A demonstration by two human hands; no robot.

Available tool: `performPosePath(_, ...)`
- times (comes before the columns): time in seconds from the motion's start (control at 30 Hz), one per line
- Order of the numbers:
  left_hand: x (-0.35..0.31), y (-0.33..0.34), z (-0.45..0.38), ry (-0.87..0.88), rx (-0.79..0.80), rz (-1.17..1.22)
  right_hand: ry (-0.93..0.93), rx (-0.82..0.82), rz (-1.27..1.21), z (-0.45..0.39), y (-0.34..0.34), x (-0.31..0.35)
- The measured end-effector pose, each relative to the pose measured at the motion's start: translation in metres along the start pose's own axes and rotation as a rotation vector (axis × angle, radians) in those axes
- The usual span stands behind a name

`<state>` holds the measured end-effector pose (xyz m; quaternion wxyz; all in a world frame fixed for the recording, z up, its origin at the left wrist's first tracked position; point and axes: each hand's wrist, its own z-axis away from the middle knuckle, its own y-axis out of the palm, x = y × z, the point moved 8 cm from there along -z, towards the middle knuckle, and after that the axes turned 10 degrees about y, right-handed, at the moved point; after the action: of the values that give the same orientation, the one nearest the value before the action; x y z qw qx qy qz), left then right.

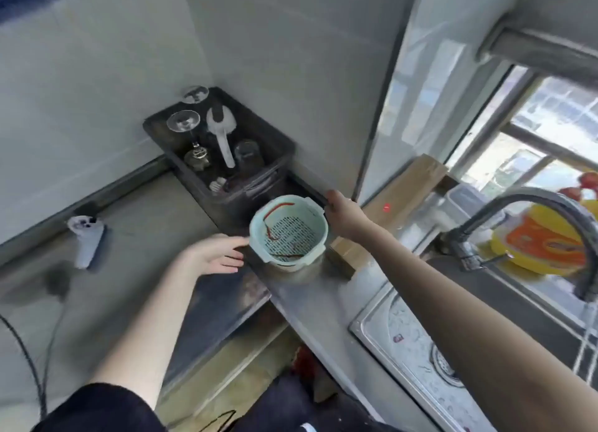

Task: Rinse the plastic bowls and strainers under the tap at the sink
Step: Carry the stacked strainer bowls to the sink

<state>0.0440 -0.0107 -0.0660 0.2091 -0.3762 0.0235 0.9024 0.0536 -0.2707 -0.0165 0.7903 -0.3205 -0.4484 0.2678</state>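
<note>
Both hands reach for the green strainer on the tabletop, left of the sink.

The pale green strainer (289,232) sits nested in a matching bowl (293,265) on the steel tabletop (323,305), near the black tray (278,146) of glasses at the far corner. The left hand (216,253) lies open, fingertips touching the strainer's left rim; no grip is closed. The right hand (344,213) is at the far right rim lug; whether its grip has closed cannot be told. Opposed hands at the rim suggest a two-sided lift, keeping the stacked pair level. The tap (530,214) is already running into the sink (404,344) at right, so the carry is short. Red strips cling inside the strainer.
</note>
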Motion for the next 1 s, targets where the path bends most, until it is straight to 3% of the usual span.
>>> performPosePath(0.17, -0.01, 0.016, -0.019, -0.072, 0.205, 0.035, 0.175, 0.122, -0.001, -0.036, 0.026, -0.008)
performPosePath(0.43, 0.011, 0.011, -0.048, -0.062, 0.23, 0.125, 0.48, 0.237, -0.419, -0.061, 0.053, -0.032)
performPosePath(0.53, 0.009, 0.009, -0.057, -0.007, 0.215, 0.084, 0.495, 0.219, -0.368, -0.059, 0.049, -0.031)
performPosePath(0.83, -0.022, 0.0, -0.049, 0.169, 0.261, 0.077, 0.55, 0.362, -0.268, -0.035, 0.047, -0.024)
performPosePath(1.0, -0.04, -0.002, -0.028, 0.265, 0.261, 0.019, 0.534, 0.415, -0.417, -0.008, 0.034, -0.019)
